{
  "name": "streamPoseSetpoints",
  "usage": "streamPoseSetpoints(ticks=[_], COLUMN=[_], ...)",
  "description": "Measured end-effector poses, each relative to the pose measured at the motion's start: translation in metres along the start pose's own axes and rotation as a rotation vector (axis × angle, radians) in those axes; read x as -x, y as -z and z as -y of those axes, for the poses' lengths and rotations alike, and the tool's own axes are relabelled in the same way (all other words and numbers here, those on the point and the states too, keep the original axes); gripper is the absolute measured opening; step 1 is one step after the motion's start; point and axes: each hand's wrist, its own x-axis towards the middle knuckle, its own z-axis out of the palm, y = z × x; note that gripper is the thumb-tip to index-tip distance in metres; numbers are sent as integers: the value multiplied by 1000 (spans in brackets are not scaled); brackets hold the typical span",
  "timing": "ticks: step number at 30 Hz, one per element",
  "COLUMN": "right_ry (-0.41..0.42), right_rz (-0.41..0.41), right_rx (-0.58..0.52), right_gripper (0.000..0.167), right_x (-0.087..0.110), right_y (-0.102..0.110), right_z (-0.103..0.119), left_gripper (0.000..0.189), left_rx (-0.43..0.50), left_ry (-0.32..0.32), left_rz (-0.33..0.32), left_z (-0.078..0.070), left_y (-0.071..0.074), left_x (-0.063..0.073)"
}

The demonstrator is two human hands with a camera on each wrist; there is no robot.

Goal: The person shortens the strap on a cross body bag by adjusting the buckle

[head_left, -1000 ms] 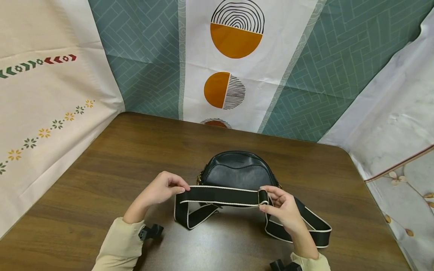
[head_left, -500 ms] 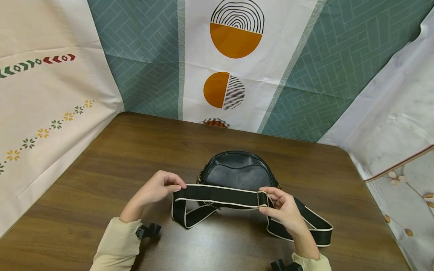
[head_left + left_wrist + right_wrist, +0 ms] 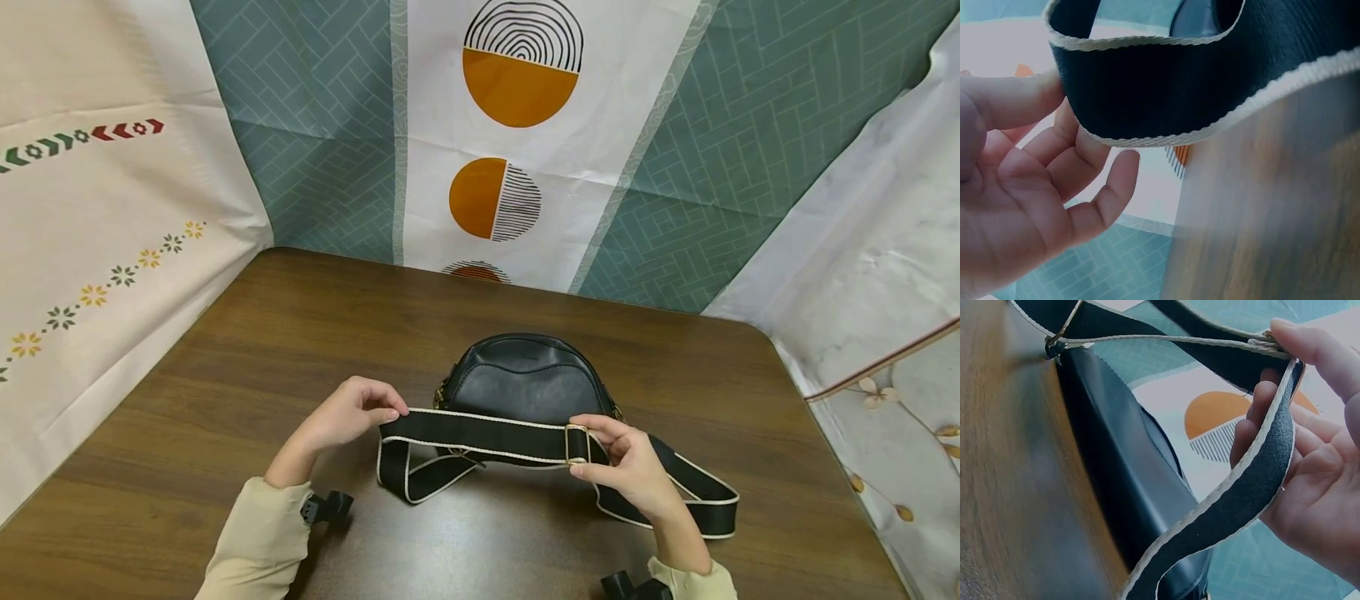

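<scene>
A black half-moon bag (image 3: 525, 379) rests on the table, its wide black strap (image 3: 480, 435) with white edging stretched across in front of it. My left hand (image 3: 351, 417) pinches the strap at its left fold between thumb and fingers. At the other end my right hand (image 3: 626, 458) holds the strap at the gold slider buckle (image 3: 577, 444), thumb below and fingers above. In the left wrist view the strap (image 3: 1141, 94) curves down in a loop from the fingertips. The right wrist view shows the strap (image 3: 1229, 506) hanging past the palm, with the bag (image 3: 1122, 469) behind.
The brown wooden table (image 3: 300, 333) runs back to a patterned cloth backdrop (image 3: 322, 133). Light cloths hang at both sides. A loop of the strap lies on the table to the right of the bag. Small black wrist cameras sit on both cuffs.
My left hand has moved slightly left with its end of the strap. The slider buckle has tilted a little and sits slightly farther left, with the right hand still on it.
</scene>
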Motion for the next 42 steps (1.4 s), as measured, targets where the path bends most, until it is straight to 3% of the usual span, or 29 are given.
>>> streamPoseSetpoints(ticks=[7, 12, 22, 35, 42], right_ry=[39, 10, 69, 1, 47], right_rz=[-5, -7, 48, 35, 68], right_rx=[17, 20, -91, -35, -91], right_gripper=[47, 48, 49, 49, 49], right_x=[-3, -5, -8, -9, -10], right_y=[-5, -8, -15, -20, -22], right_z=[0, -1, -8, -7, -8], left_gripper=[9, 8, 5, 6, 7], left_rx=[-39, -63, -118, -91, -71], left_ry=[-35, -41, -70, -94, -102], left_rz=[-13, 2, -53, 13, 57], left_z=[-2, -3, -10, -28, -36], left_y=[-6, -12, -21, -32, -42], left_x=[-6, -8, -13, -23, -31])
